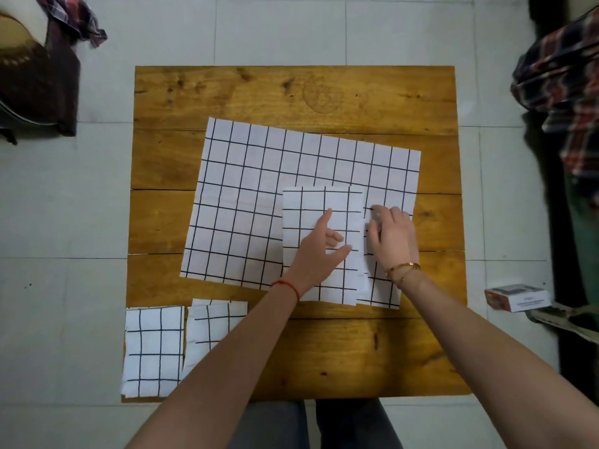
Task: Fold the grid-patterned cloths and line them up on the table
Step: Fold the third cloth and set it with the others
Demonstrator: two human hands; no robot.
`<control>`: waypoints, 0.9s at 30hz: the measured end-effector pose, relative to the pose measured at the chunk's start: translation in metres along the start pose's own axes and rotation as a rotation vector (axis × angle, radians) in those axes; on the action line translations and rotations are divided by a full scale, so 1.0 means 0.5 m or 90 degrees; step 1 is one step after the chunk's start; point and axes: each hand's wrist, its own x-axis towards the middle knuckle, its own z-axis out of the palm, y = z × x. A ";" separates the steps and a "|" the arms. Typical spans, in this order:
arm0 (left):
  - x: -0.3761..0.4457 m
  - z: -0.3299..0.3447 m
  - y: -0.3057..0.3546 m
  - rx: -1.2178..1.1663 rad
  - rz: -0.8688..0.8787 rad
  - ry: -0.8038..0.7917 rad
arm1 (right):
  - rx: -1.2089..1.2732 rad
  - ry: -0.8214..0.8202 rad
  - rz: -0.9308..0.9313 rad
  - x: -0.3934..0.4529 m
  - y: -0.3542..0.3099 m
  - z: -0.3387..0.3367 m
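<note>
Your left hand point(319, 251) lies open and flat on the folded cloth point(321, 222), index finger stretched toward the bench's far edge, thumb spread wide, no grip closed on anything. Your right hand point(393, 236) sits just beside it at that cloth's right edge, fingers curled down onto the fabric; whether that grip is pinching the edge or only pressing it, I cannot tell. The folded cloth rests on top of the big unfolded cloth point(259, 189), over its near right part. That big cloth is spread flat and slightly skewed across the middle of the wooden bench point(291, 95). At the bench's near left corner lies a finished folded cloth point(152, 348), and just beside it, to its right, a second folded cloth point(210, 328), partly hidden under your left forearm. Off the bench's right side, a small box point(517, 298) sits on the tiled floor point(372, 30).
</note>
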 end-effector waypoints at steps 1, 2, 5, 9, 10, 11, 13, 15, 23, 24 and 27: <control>-0.002 -0.005 -0.005 0.030 0.001 0.016 | 0.011 0.001 0.006 0.001 0.000 0.001; -0.004 -0.013 -0.013 0.067 0.010 0.043 | 0.023 0.001 0.013 0.002 -0.002 0.003; -0.007 -0.054 -0.049 0.207 0.047 0.148 | 0.045 0.023 0.013 0.008 -0.023 0.006; -0.001 -0.114 -0.085 0.410 0.044 0.182 | -0.002 0.028 -0.088 0.011 -0.075 0.018; 0.001 -0.124 -0.089 0.450 0.037 0.170 | -0.004 0.033 -0.090 0.012 -0.088 0.024; 0.004 -0.132 -0.091 0.484 0.031 0.157 | 0.006 0.046 -0.064 0.015 -0.099 0.030; 0.010 -0.142 -0.094 0.538 0.029 0.140 | 0.064 0.075 0.039 0.030 -0.111 0.038; 0.019 -0.145 -0.095 0.570 0.032 0.126 | 0.110 0.085 0.105 0.047 -0.109 0.041; 0.053 -0.139 -0.086 0.615 0.008 0.074 | 0.031 0.052 0.042 0.117 -0.072 0.038; 0.056 -0.139 -0.086 0.617 0.008 0.072 | 0.028 0.045 0.036 0.125 -0.068 0.039; 0.063 -0.141 -0.088 0.620 0.005 0.068 | 0.016 0.020 0.010 0.145 -0.059 0.038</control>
